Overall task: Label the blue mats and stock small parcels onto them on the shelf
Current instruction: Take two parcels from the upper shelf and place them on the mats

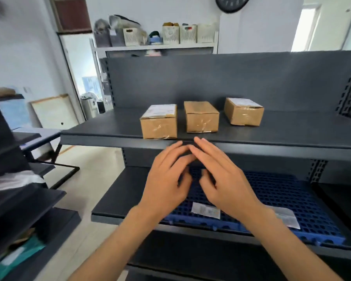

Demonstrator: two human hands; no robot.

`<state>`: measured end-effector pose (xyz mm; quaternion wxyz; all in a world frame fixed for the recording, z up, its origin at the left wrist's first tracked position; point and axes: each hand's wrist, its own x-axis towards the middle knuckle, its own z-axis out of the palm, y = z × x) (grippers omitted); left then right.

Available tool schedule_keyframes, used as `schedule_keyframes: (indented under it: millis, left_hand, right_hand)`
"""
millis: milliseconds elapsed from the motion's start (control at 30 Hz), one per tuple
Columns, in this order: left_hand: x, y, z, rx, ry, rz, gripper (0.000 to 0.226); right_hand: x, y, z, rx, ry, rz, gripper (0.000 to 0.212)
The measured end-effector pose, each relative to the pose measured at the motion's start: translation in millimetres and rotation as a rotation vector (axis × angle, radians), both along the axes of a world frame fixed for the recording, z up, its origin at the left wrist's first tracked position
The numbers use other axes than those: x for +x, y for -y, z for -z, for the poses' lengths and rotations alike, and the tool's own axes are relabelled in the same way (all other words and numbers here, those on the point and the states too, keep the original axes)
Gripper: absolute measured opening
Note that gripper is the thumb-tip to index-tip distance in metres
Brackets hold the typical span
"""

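— Head view: left hand (166, 179) and right hand (223, 177) raised side by side before upper shelf (101, 134) edge, fingers loosely spread, fingertips nearly meeting, gripping nothing. Blurred, possibly touching.

— Parcels?

— Three small parcels (201, 116) in a row up top. Blue mat (282, 191) on lower shelf, two white labels (206, 210) near its front edge.

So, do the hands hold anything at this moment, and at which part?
Nothing is held. The left hand and right hand are open with spread fingers, in front of the dark grey metal shelf.
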<state>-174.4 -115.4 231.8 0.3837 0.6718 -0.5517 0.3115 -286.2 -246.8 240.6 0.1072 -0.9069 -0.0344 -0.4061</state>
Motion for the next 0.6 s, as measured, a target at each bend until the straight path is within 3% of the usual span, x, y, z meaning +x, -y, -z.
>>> schedule_keyframes:
  millis: [167,300,400,600]
  left_hand:
    - [46.5,-18.0,-55.5,-0.07,0.129,-0.197,0.05]
    - [83.0,-8.4,-84.5,0.237,0.177,-0.321,0.077]
    - [97.1,-3.6,-93.9,0.464,0.04,-0.263,0.079]
    - [81.0,-22.6,-77.2,0.371,0.021,-0.148,0.071]
  right_hand:
    - [47.9,-1.1,-56.8,-0.086,0.078,0.174,0.061]
    - [81.4,16.1,-77.4,-0.119,-0.148,0.499,0.078]
    - [91.6,18.5,-74.6,0.01,-0.309,0.537,0.075]
    - [74.0,-20.3,-65.1,-0.056,-0.048,0.613,0.047]
